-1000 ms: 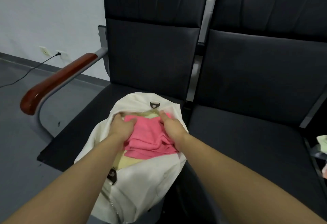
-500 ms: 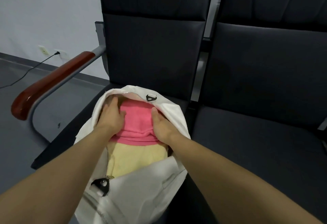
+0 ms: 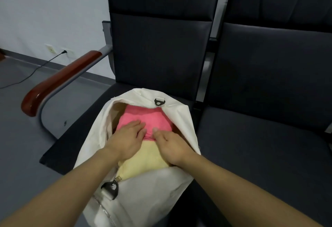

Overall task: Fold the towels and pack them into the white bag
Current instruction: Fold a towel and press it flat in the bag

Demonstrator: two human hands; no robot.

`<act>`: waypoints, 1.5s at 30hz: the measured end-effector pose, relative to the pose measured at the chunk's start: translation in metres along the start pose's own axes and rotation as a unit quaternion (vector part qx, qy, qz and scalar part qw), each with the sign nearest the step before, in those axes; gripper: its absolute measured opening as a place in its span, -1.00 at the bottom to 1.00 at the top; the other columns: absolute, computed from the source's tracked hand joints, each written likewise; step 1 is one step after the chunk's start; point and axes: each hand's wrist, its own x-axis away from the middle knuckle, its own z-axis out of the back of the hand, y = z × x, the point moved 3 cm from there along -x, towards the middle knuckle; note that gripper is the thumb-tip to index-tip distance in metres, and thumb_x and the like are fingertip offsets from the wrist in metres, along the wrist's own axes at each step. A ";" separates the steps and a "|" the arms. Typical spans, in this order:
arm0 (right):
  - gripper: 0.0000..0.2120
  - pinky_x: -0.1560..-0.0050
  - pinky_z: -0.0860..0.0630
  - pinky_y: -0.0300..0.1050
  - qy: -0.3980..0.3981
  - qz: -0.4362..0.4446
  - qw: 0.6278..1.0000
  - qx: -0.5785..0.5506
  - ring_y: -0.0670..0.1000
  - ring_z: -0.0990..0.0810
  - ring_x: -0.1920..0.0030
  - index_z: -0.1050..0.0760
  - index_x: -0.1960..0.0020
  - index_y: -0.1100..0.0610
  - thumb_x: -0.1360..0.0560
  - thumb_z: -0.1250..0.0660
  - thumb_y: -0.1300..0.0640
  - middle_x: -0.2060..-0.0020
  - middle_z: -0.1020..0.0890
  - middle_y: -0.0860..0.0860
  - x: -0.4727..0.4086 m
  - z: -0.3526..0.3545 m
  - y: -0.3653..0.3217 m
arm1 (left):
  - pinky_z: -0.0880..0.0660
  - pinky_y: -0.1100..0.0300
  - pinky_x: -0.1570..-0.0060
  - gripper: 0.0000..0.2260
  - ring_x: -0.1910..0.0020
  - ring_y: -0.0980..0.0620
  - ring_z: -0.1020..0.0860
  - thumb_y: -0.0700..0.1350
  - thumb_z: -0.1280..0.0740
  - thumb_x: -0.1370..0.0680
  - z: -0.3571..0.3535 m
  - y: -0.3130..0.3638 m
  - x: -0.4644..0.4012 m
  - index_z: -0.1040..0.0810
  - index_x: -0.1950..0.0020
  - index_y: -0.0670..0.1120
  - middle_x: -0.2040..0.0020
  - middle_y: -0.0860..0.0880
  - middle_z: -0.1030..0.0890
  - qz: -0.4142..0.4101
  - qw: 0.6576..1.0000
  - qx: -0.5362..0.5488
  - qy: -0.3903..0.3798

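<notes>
Head camera view, looking down at two dark padded chairs.

- White fabric bag (image 3: 136, 198) lies open on the seat of the left-hand dark padded chair (image 3: 158, 50), its mouth facing the camera.
- Folded pink terry towel (image 3: 152, 117) sits inside the bag at the far end; a folded pale yellow terry towel (image 3: 145, 162) lies nearer the camera, and the pink towel's near edge overlaps it.
- Left hand (image 3: 125, 140) rests flat on the pink towel's near edge, fingers extended and gripping nothing.
- Right hand (image 3: 172, 146) lies beside it over the seam between the two towels, fingers loosely extended, thumb touching the pink edge; nothing is clasped.
- Black zipper pull (image 3: 110, 188) hangs at the bag's near rim.
- Reddish-brown wooden armrest (image 3: 59, 81) stands to the left.
</notes>
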 end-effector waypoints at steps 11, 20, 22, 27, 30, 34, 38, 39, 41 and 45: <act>-0.46 -0.56 -0.10 -0.07 0.031 0.065 0.987 0.141 -0.05 -0.10 -0.60 -0.18 -0.60 0.03 -0.70 0.09 -0.18 -0.61 -0.17 -0.04 0.039 0.041 -0.017 | 0.13 0.29 -0.54 -0.52 -0.61 0.19 0.05 0.05 0.05 -0.75 0.023 0.047 0.011 -0.01 -0.67 -0.01 -0.67 0.05 0.01 -0.051 0.999 0.001 -0.003; -0.40 -0.61 0.15 0.01 0.123 -0.049 0.926 0.353 0.00 0.13 -0.63 -0.01 -0.65 0.07 -0.70 0.13 -0.19 -0.64 0.05 -0.01 0.149 0.154 0.088 | 0.15 0.25 -0.55 -0.50 -0.63 0.14 0.06 0.10 0.04 -0.74 0.007 0.211 0.046 -0.01 -0.67 0.02 -0.67 0.05 0.02 -0.151 0.987 0.056 0.015; -0.40 -0.61 0.15 0.01 0.123 -0.097 0.924 0.349 0.00 0.13 -0.63 0.00 -0.65 0.06 -0.69 0.14 -0.20 -0.64 0.05 -0.01 0.188 0.176 0.127 | 0.11 0.11 -0.60 -0.48 -0.64 0.07 0.05 0.14 0.05 -0.73 -0.017 0.260 0.045 0.01 -0.67 0.05 -0.67 0.04 0.05 -0.170 0.984 0.045 -0.017; -0.40 -0.60 0.10 0.03 0.134 -0.206 0.911 0.333 0.04 0.09 -0.63 -0.02 -0.65 0.07 -0.69 0.11 -0.18 -0.64 0.03 0.01 0.291 0.220 0.224 | 0.10 0.08 -0.60 -0.46 -0.65 0.05 0.07 0.20 0.10 -0.71 -0.091 0.381 0.057 0.10 -0.67 0.09 -0.67 0.04 0.12 -0.226 0.967 -0.008 -0.121; -0.34 -0.57 0.01 0.07 0.164 -0.259 0.900 0.310 0.09 0.00 -0.62 -0.09 -0.63 0.08 -0.63 0.17 -0.22 -0.63 -0.04 0.05 0.339 0.242 0.271 | 0.06 0.07 -0.60 -0.45 -0.65 0.04 0.05 0.23 0.12 -0.70 -0.130 0.439 0.063 0.13 -0.67 0.11 -0.67 0.04 0.15 -0.254 0.953 -0.030 -0.162; -0.40 -0.45 -0.29 0.13 0.281 -0.317 0.885 0.191 0.24 -0.31 -0.51 -0.35 -0.51 0.16 -0.55 -0.09 -0.10 -0.53 -0.30 0.21 0.374 0.261 0.331 | -0.01 0.07 -0.60 -0.44 -0.64 0.06 0.03 0.24 0.09 -0.70 -0.171 0.501 0.063 0.12 -0.67 0.13 -0.67 0.07 0.14 -0.263 0.944 -0.023 -0.198; -0.45 -0.24 -0.50 0.23 0.385 -0.361 0.845 0.086 0.36 -0.50 -0.33 -0.54 -0.35 0.23 -0.45 -0.18 0.00 -0.39 -0.46 0.34 0.391 0.265 0.388 | 0.03 0.12 -0.57 -0.44 -0.64 0.07 0.03 0.23 0.06 -0.70 -0.213 0.547 0.051 0.09 -0.67 0.11 -0.67 0.06 0.10 -0.238 0.940 0.026 -0.243; -0.42 -0.33 -0.43 0.24 0.397 -0.371 0.835 0.081 0.35 -0.41 -0.41 -0.50 -0.39 0.20 -0.47 -0.13 -0.03 -0.45 -0.39 0.32 0.394 0.268 0.393 | 0.00 0.13 -0.57 -0.45 -0.64 0.07 -0.01 0.22 0.05 -0.71 -0.221 0.558 0.048 0.06 -0.67 0.10 -0.67 0.05 0.03 -0.230 0.940 0.045 -0.247; -0.46 -0.47 -0.24 0.23 0.417 -0.380 0.821 0.084 0.30 -0.19 -0.55 -0.45 -0.44 0.12 -0.51 -0.15 -0.03 -0.56 -0.21 0.25 0.402 0.281 0.403 | -0.21 0.18 -0.46 -0.50 -0.56 0.06 -0.24 0.18 0.00 -0.72 -0.236 0.582 0.043 -0.14 -0.65 0.08 -0.60 0.04 -0.24 -0.224 0.943 0.093 -0.230; -0.58 -0.55 0.06 0.19 0.461 -0.436 0.767 0.095 0.24 0.12 -0.61 -0.42 -0.43 -0.06 -0.57 -0.22 -0.01 -0.63 0.07 0.13 0.431 0.306 0.438 | -0.41 0.19 -0.06 -0.75 -0.13 0.09 -0.54 0.07 -0.13 -0.72 -0.257 0.632 0.038 -0.54 -0.26 0.04 -0.09 0.17 -0.55 -0.209 0.940 0.198 -0.183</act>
